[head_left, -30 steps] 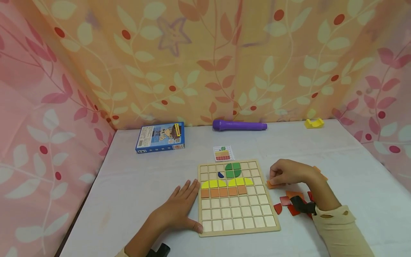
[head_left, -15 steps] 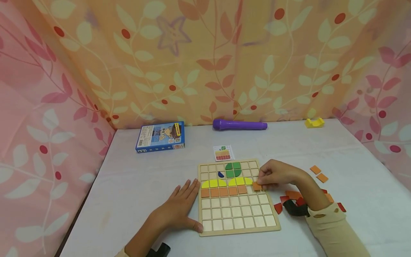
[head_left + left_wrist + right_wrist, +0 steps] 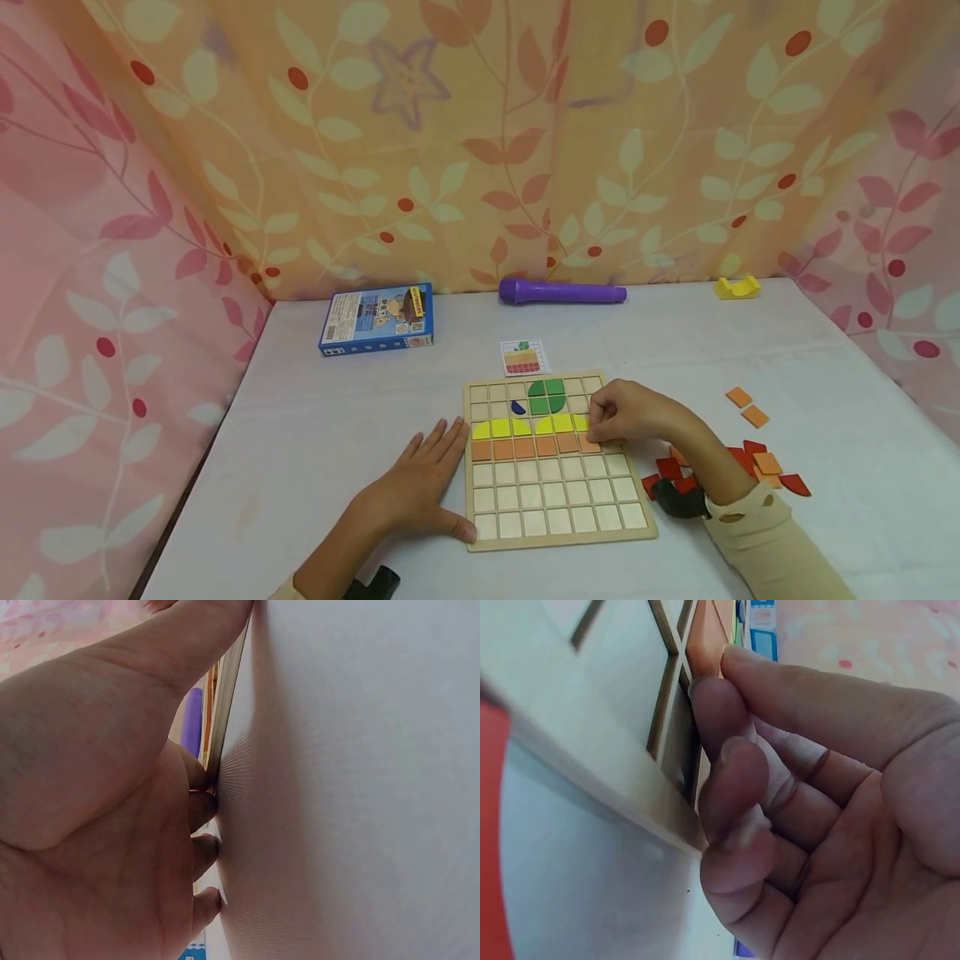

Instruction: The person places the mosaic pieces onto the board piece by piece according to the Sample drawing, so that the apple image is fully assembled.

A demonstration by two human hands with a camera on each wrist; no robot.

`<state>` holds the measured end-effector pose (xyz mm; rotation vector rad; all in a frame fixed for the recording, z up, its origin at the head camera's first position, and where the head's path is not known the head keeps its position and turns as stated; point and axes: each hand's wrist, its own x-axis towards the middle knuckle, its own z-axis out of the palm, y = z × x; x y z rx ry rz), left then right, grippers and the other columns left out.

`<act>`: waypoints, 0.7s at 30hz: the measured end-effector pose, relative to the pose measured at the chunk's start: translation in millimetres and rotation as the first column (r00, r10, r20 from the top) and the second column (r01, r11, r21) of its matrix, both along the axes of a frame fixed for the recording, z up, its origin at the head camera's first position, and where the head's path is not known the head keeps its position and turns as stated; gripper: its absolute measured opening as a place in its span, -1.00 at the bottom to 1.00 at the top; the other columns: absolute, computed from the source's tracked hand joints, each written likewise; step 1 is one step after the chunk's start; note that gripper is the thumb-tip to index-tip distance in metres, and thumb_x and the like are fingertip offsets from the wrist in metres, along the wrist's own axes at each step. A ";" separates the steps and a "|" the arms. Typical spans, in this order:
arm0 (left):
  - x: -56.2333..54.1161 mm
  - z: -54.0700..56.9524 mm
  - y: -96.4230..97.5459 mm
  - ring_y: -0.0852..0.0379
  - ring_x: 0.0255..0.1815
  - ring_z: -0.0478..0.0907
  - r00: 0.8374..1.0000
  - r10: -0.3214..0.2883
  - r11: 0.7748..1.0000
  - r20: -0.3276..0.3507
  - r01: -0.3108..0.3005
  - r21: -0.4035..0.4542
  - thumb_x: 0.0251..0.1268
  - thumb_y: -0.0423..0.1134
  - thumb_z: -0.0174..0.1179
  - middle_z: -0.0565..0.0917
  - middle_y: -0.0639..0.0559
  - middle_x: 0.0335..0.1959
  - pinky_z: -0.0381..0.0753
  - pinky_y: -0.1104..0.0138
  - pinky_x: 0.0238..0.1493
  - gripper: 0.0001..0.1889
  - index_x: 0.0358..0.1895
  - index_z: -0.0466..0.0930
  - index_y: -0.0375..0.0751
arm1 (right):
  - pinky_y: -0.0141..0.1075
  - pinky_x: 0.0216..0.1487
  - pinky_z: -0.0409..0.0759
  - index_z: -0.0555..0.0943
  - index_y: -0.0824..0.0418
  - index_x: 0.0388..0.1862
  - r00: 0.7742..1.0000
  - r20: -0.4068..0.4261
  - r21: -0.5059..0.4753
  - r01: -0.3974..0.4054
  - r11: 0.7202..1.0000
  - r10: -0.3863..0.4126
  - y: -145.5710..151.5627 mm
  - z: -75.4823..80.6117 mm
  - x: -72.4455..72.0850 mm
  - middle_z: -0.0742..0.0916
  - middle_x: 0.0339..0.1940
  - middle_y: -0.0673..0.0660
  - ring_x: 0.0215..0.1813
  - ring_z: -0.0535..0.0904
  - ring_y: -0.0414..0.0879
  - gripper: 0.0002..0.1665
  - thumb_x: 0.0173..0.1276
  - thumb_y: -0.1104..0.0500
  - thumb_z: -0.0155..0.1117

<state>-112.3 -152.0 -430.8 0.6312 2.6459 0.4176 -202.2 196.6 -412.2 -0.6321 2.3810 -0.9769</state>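
Observation:
My left hand (image 3: 411,490) rests flat on the table with fingers spread, thumb and fingertips against the left edge of a wooden grid board (image 3: 557,523). With thumb and fingertips my right hand (image 3: 637,410) pinches an orange square tile (image 3: 590,445), set at the right end of a row of orange tiles (image 3: 523,449). In the right wrist view the orange tile (image 3: 706,646) shows between thumb and index tip, against the board's grid. Above that row lie yellow tiles (image 3: 500,428), green tiles (image 3: 546,397) and a small blue piece (image 3: 518,407).
Red tiles (image 3: 669,468) and orange tiles lie loosely right of the board, partly under the right wrist. Two orange tiles (image 3: 755,416) lie farther back. A pattern card (image 3: 525,357), blue box (image 3: 377,320), purple microphone-shaped object (image 3: 562,292) and yellow piece (image 3: 737,288) stand behind.
My right hand has moved left from beside the board, bringing the orange tile over it and down to the end of the orange row. My left hand has stayed in place.

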 end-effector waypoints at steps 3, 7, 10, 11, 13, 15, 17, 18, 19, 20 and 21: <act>0.1 0.2 0.5 -0.10 0.63 -0.28 1.000 -0.002 1.000 -0.006 0.002 -0.002 -0.29 0.61 0.30 -0.12 -0.05 0.65 -0.18 -0.09 0.53 0.45 0.64 -0.14 -0.18 | -0.29 -0.42 0.39 0.63 0.14 -0.48 1.000 -0.025 -0.006 -0.004 1.000 0.004 -2.2 1.5 1.4 0.58 -0.59 -0.04 -0.46 0.44 -0.13 -0.80 0.18 0.22 0.54; 0.0 0.7 0.8 -0.10 0.63 -0.27 1.000 0.000 1.000 -0.003 0.000 -0.001 -0.29 0.60 0.31 -0.12 -0.05 0.65 -0.18 -0.09 0.53 0.45 0.64 -0.14 -0.18 | -0.31 -0.40 0.40 0.69 0.15 -0.34 0.999 -0.020 -0.054 -0.047 0.997 0.046 -5.4 1.1 3.7 0.57 -0.55 -0.01 -0.43 0.45 -0.09 -0.89 0.22 0.24 0.50; 0.3 1.5 1.1 -0.10 0.63 -0.28 1.000 0.003 1.000 0.004 -0.003 0.004 -0.29 0.60 0.32 -0.13 -0.05 0.65 -0.19 -0.09 0.53 0.46 0.64 -0.14 -0.18 | -0.32 -0.39 0.43 0.73 0.14 -0.25 0.996 -0.015 -0.073 -0.087 0.994 0.086 -8.1 -0.7 5.4 0.58 -0.53 -0.01 -0.42 0.47 -0.09 -0.90 0.25 0.23 0.48; 0.3 1.5 1.3 -0.11 0.63 -0.28 1.000 0.004 1.000 0.006 -0.004 0.005 -0.29 0.60 0.32 -0.13 -0.05 0.65 -0.19 -0.09 0.53 0.46 0.64 -0.14 -0.18 | -0.32 -0.39 0.44 0.74 0.14 -0.25 0.995 -0.016 -0.073 -0.096 0.993 0.095 -8.8 -1.4 5.9 0.59 -0.53 -0.02 -0.42 0.48 -0.10 -0.90 0.25 0.23 0.48; 0.5 1.6 1.6 -0.10 0.63 -0.28 1.000 0.005 1.000 0.009 -0.005 0.007 -0.29 0.59 0.32 -0.13 -0.05 0.65 -0.19 -0.09 0.53 0.46 0.64 -0.15 -0.17 | -0.33 -0.37 0.45 0.74 0.13 -0.25 0.994 -0.024 -0.067 -0.112 0.991 0.110 -9.6 -2.8 6.6 0.59 -0.53 -0.04 -0.41 0.48 -0.12 -0.91 0.26 0.23 0.47; 0.6 1.6 2.0 -0.11 0.63 -0.28 1.000 0.005 1.000 0.009 -0.005 0.007 -0.29 0.59 0.32 -0.12 -0.05 0.65 -0.19 -0.10 0.53 0.46 0.64 -0.14 -0.17 | -0.33 -0.36 0.46 0.74 0.14 -0.25 0.991 -0.031 -0.071 -0.129 0.989 0.127 -10.2 -3.4 7.1 0.59 -0.53 -0.05 -0.41 0.48 -0.14 -0.91 0.27 0.25 0.46; 0.4 1.4 2.2 -0.10 0.63 -0.28 1.000 0.006 1.000 0.009 -0.006 0.007 -0.29 0.59 0.32 -0.12 -0.05 0.65 -0.19 -0.10 0.53 0.46 0.64 -0.14 -0.17 | -0.34 -0.35 0.46 0.73 0.14 -0.24 0.989 -0.039 -0.071 -0.146 0.987 0.144 -9.8 -3.2 7.4 0.59 -0.52 -0.06 -0.40 0.48 -0.16 -0.91 0.28 0.26 0.45; 0.4 1.3 2.2 -0.10 0.63 -0.27 1.000 0.006 1.000 0.010 -0.006 0.008 -0.29 0.59 0.33 -0.12 -0.05 0.65 -0.19 -0.10 0.53 0.46 0.64 -0.14 -0.18 | -0.34 -0.34 0.47 0.73 0.14 -0.24 0.987 -0.044 -0.072 -0.154 0.985 0.152 -9.5 -2.8 7.5 0.59 -0.51 -0.06 -0.40 0.48 -0.16 -0.91 0.29 0.27 0.44; 0.3 1.2 2.2 -0.10 0.63 -0.28 1.000 0.006 1.000 0.010 -0.006 0.007 -0.29 0.59 0.33 -0.12 -0.05 0.65 -0.19 -0.10 0.53 0.46 0.64 -0.14 -0.18 | -0.34 -0.34 0.47 0.73 0.13 -0.23 0.987 -0.050 -0.066 -0.157 0.985 0.154 -9.1 -2.3 7.5 0.59 -0.51 -0.06 -0.39 0.48 -0.16 -0.90 0.29 0.28 0.43; 0.3 1.1 2.0 -0.10 0.63 -0.28 1.000 0.006 1.000 0.011 -0.006 0.005 -0.29 0.59 0.32 -0.13 -0.05 0.65 -0.19 -0.10 0.53 0.46 0.64 -0.14 -0.18 | -0.33 -0.33 0.47 0.73 0.12 -0.22 0.986 -0.056 -0.059 -0.157 0.986 0.154 -8.5 -1.3 7.6 0.59 -0.50 -0.06 -0.39 0.48 -0.15 -0.90 0.30 0.28 0.41; 0.2 1.2 1.7 -0.10 0.63 -0.28 1.000 0.007 1.000 0.012 -0.007 0.002 -0.29 0.59 0.32 -0.13 -0.04 0.65 -0.20 -0.09 0.53 0.45 0.64 -0.15 -0.17 | -0.32 -0.33 0.47 0.73 0.11 -0.22 0.987 -0.061 -0.049 -0.155 0.987 0.151 -7.6 -0.4 7.5 0.59 -0.49 -0.06 -0.38 0.49 -0.14 -0.90 0.31 0.27 0.41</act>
